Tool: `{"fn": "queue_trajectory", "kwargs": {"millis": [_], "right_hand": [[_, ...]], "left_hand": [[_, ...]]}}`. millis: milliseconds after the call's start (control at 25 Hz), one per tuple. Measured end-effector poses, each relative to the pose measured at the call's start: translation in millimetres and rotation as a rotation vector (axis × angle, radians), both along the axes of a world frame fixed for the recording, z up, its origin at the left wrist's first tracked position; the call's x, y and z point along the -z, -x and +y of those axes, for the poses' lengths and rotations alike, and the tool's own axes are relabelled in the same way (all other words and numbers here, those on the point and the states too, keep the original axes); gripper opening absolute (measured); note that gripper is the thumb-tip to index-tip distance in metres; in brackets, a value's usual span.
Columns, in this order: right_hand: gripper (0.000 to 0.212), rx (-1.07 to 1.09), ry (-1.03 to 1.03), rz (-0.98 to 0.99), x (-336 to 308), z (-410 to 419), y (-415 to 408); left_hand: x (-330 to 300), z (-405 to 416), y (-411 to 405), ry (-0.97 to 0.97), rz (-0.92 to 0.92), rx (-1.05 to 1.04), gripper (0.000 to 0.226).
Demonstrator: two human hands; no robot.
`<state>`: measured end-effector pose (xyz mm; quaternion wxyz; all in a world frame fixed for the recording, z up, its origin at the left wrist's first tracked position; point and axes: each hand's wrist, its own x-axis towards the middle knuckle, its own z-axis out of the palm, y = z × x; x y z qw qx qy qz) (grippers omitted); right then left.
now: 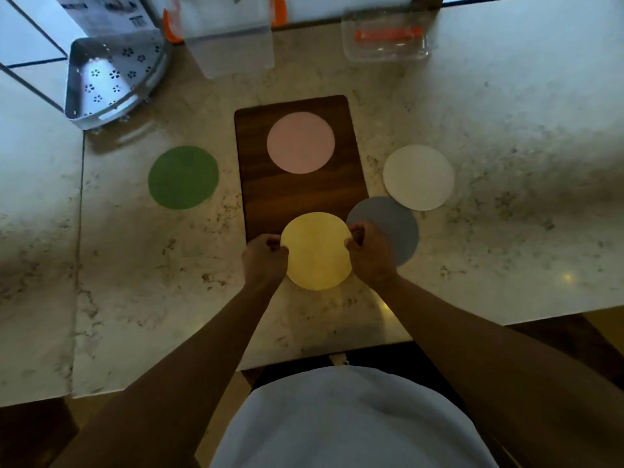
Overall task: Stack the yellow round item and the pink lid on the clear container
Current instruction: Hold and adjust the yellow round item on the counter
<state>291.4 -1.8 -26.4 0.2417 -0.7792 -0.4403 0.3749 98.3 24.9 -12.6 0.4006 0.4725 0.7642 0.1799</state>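
A yellow round item [316,250] is held over the near end of a dark wooden board [297,190]. My left hand [265,258] pinches its left edge and my right hand [369,253] pinches its right edge. A pink lid [300,142] lies flat on the far half of the board. The clear container [385,35] stands at the back right of the marble counter, with something orange showing through it.
A green disc [183,177] lies left of the board; a white disc [418,177] and a grey-blue disc [388,224] lie to the right. A perforated metal corner rack [111,79] stands at the back left. A translucent box [229,28] with orange clips stands at the back centre.
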Motion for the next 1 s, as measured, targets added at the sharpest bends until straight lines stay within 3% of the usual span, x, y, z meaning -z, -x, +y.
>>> {"fn": "queue_trajectory", "kwargs": {"millis": [400,1000], "right_hand": [[0.021,0.159,-0.029,-0.028,4,-3,-110],[0.019,0.128,-0.006,-0.099,20,4,-130]], "left_hand": [[8,32,-104,0.07,-0.008,0.182,0.021],[22,38,-132,0.107,0.127,0.241,0.021]]}}
